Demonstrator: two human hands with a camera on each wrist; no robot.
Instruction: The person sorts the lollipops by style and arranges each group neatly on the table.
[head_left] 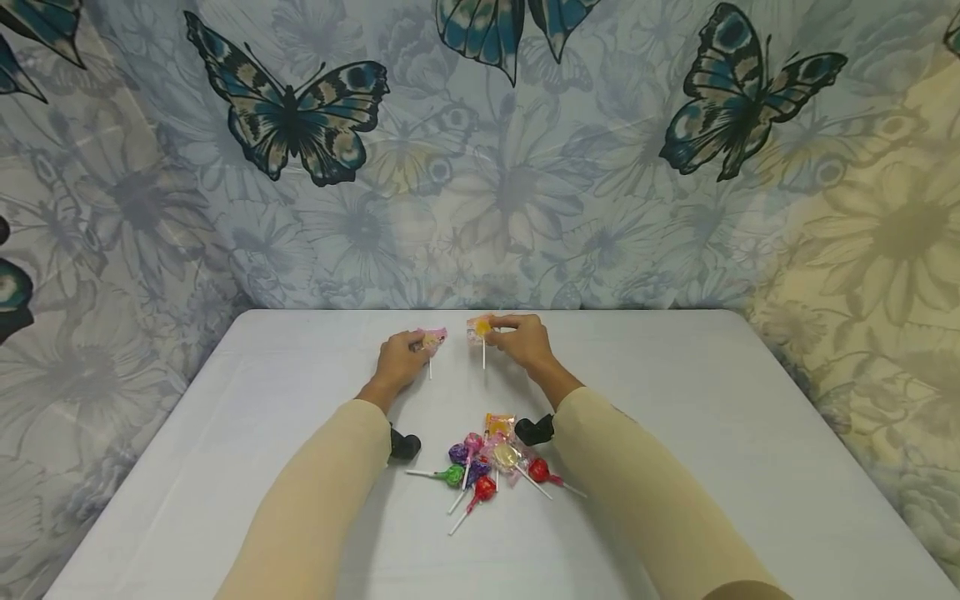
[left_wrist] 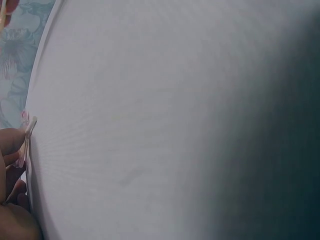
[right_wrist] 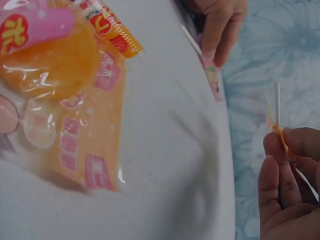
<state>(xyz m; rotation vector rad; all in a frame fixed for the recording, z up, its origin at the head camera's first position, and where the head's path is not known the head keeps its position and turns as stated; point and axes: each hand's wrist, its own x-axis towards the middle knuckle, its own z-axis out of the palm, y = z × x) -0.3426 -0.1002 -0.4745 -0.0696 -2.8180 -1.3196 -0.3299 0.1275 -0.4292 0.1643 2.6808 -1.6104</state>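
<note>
Near the table's far edge, my left hand pinches a lollipop in a pink printed wrapper, its white stick pointing down. A short way to the right, my right hand holds a lollipop in a clear and orange wrapper between thumb and fingers. Its white stick shows above the fingertips in the right wrist view. There, the pink wrapper hangs from the left hand, close to the table edge. The left wrist view catches only the left fingers and part of the pink lollipop.
Between my forearms lies a pile of wrapped lollipops, with red, green and purple ones and a flat clear-wrapped one. An orange packet sits at its back. Behind the white table hangs a butterfly-patterned cloth.
</note>
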